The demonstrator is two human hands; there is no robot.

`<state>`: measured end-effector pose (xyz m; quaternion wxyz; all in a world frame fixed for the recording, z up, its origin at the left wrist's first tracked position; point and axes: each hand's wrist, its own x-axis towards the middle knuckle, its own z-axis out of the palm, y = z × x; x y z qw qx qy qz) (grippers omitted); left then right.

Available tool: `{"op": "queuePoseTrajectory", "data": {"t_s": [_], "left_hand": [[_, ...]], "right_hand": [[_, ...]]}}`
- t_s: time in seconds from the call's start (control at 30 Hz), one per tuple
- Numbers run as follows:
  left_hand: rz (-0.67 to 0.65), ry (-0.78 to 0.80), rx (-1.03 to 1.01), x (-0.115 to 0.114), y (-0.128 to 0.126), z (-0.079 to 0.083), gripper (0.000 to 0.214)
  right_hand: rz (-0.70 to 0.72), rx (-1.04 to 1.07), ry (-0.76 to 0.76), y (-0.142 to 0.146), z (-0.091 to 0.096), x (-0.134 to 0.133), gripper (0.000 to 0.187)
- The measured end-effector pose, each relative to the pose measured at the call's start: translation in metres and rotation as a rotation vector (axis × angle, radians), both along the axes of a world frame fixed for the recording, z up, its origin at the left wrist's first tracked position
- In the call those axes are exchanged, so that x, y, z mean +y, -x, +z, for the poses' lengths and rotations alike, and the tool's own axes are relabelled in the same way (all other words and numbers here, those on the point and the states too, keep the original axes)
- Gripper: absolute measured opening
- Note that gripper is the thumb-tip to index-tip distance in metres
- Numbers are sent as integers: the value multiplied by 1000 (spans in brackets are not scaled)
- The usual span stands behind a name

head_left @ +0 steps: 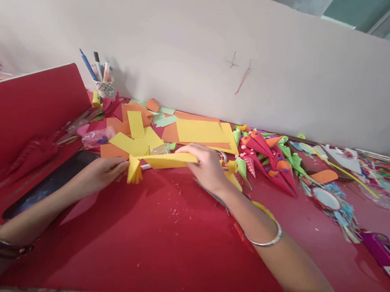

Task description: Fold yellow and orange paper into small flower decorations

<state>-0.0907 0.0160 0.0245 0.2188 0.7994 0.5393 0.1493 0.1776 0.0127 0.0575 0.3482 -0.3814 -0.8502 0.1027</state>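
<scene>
My left hand [102, 173] is closed in a pinch on a small folded yellow paper piece [134, 170] near the middle of the red table [164, 240]. My right hand [206, 165] rests palm down, fingers curled over a long yellow paper strip [168, 160] that runs leftward to the folded piece. Both hands lie in front of a heap of yellow and orange paper sheets [167, 131]. A silver bangle [269, 236] circles my right wrist and a dark bracelet [1, 243] my left.
A cup of pens [105, 85] stands against the pale back wall. Coloured paper cones [271, 159] lie to the right, then round frilled pieces [326, 198] and a purple tool [388, 255]. A red board [14, 111] leans at the left beside a dark tray [50, 181].
</scene>
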Motion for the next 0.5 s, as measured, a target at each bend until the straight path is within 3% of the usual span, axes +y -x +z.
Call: {"op": "queuePoseTrajectory", "data": {"t_s": [0.1,0.2,0.37,0.5], "left_hand": [[-23,-22,100,-6,-4,-5,34],[30,-98,222,-13,-12,-1,32],[16,-214,185,-21,-26,10,23],[-197,-420,65,-29,-40,14,17]], "right_hand": [[16,38,-87,-21,20,-18,27],[96,-78,-242,-37,23,-45,25],[78,-288,-217,-49,-13,-89,28],[146,-338,36,-53,-46,-107,28]]}}
